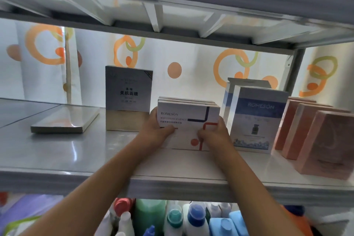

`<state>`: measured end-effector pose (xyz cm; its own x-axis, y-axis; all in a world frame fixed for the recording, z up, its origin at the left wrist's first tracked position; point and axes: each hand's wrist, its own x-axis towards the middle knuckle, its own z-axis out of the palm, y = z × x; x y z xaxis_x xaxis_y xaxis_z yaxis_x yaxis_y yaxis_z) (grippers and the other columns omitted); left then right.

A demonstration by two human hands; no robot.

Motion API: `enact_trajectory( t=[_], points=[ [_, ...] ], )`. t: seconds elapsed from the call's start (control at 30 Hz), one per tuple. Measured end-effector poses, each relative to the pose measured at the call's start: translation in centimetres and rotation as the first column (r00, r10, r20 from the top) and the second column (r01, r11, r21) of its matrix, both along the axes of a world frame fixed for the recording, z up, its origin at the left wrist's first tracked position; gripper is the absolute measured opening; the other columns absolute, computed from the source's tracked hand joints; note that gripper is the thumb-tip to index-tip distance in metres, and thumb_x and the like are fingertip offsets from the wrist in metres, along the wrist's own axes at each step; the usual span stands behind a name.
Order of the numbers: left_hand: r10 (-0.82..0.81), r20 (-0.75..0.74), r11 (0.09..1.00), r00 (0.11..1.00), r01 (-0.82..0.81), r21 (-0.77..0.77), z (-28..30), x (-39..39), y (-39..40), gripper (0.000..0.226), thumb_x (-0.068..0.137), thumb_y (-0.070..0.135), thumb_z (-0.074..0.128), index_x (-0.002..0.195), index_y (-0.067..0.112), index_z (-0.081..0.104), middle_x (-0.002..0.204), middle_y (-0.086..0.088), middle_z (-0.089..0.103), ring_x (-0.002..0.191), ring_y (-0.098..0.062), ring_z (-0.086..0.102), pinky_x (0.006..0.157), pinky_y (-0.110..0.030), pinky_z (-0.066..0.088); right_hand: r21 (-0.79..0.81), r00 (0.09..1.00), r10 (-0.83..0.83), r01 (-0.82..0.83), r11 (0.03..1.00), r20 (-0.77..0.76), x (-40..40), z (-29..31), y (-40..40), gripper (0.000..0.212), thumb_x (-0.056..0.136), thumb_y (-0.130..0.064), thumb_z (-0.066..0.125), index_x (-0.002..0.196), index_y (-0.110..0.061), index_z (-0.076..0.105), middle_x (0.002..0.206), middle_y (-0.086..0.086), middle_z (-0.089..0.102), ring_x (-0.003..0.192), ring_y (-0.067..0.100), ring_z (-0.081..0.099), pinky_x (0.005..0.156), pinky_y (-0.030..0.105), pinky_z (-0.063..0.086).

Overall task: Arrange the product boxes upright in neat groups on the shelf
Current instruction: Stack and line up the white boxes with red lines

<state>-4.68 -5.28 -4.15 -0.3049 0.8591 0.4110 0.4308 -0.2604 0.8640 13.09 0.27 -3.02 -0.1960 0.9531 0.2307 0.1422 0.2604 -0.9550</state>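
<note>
A white ROMESON whitening box with red and navy lines stands upright at the middle of the grey shelf, with more like it packed behind. My left hand grips its left edge and my right hand grips its right lower edge, thumbs on the front face. Left of it a silver-grey box with Chinese print stands upright. A flat silver box lies on its face further left. On the right stand two blue-and-white ROMESON boxes, then three pink boxes.
The underside of the upper shelf hangs low overhead. A steel upright post stands at the back right. Behind hangs a white curtain with orange rings. Below the shelf front edge stand several bottles with coloured caps.
</note>
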Motion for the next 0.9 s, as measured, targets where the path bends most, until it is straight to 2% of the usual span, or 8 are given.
enact_trajectory(
  t=[0.07,0.2,0.33,0.4,0.6,0.8,0.9],
  points=[
    [0.007,-0.008,1.000,1.000,-0.007,0.009,-0.9,-0.1,0.1,0.042,0.083,0.016,0.069,0.120,0.023,0.051,0.109,0.003,0.064,0.102,-0.010,0.063,0.083,-0.027,0.052,0.028,1.000,-0.003,0.003,1.000,0.013,-0.1,-0.4,-0.2,0.060,0.076,0.007,0.071,0.121,-0.022,0.044,0.100,0.001,0.062,0.086,0.013,0.061,0.051,0.015,0.047],
    [0.005,0.027,1.000,1.000,-0.005,-0.012,-1.0,0.0,-1.0,0.041,0.088,0.015,0.066,0.121,0.021,0.041,0.106,0.003,0.062,0.097,-0.009,0.061,0.081,-0.028,0.052,0.027,1.000,0.026,-0.026,0.999,0.005,-0.1,-0.7,-0.3,0.065,0.071,0.006,0.075,0.120,-0.022,0.044,0.102,0.002,0.065,0.094,0.021,0.064,0.064,0.027,0.055],
    [0.087,0.102,0.993,0.991,-0.078,-0.088,-0.5,-1.4,-3.2,0.050,0.092,0.014,0.063,0.120,0.022,0.022,0.101,0.005,0.057,0.086,-0.004,0.058,0.061,-0.013,0.047,0.030,0.989,0.124,-0.127,0.992,0.079,-2.1,0.0,-2.0,0.071,0.064,0.005,0.080,0.119,-0.023,0.044,0.104,-0.003,0.062,0.091,0.015,0.058,0.064,0.023,0.051],
    [0.142,0.102,0.985,0.985,-0.131,-0.112,-0.2,-3.2,-4.6,0.051,0.091,0.012,0.064,0.119,0.020,0.022,0.097,0.007,0.054,0.082,-0.002,0.056,0.055,-0.010,0.044,0.015,0.976,0.192,-0.194,0.981,0.099,-3.8,0.2,-2.9,0.075,0.061,0.003,0.082,0.120,-0.024,0.045,0.104,-0.004,0.062,0.093,0.016,0.059,0.065,0.024,0.052],
    [0.311,0.150,0.946,0.939,-0.291,-0.142,0.6,-8.7,-8.4,0.044,0.091,0.018,0.064,0.118,0.017,0.029,0.103,0.000,0.056,0.083,-0.009,0.055,0.064,-0.023,0.045,0.019,0.949,0.308,-0.310,0.950,0.070,-9.5,0.3,-6.3,0.081,0.061,0.000,0.084,0.125,-0.023,0.040,0.106,-0.001,0.061,0.094,0.016,0.059,0.063,0.021,0.048],
    [0.297,0.159,0.953,0.942,-0.283,-0.104,-0.2,-11.3,-10.1,0.047,0.092,0.019,0.061,0.129,0.017,0.032,0.105,0.008,0.055,0.095,-0.011,0.058,0.064,-0.017,0.044,0.050,0.941,0.331,-0.335,0.941,0.072,-13.0,0.1,-7.7,0.081,0.062,0.001,0.082,0.128,-0.023,0.040,0.106,-0.002,0.060,0.093,0.013,0.057,0.063,0.018,0.045],
    [0.284,0.224,0.958,0.932,-0.268,-0.098,-0.5,-11.8,-10.7,0.046,0.093,0.023,0.060,0.130,0.022,0.032,0.104,0.010,0.057,0.092,-0.006,0.057,0.066,-0.019,0.046,0.066,0.945,0.322,-0.326,0.943,0.060,-13.7,-0.5,-8.0,0.080,0.065,-0.001,0.081,0.129,-0.025,0.040,0.109,-0.003,0.060,0.096,0.014,0.058,0.067,0.019,0.049]
  ],
)
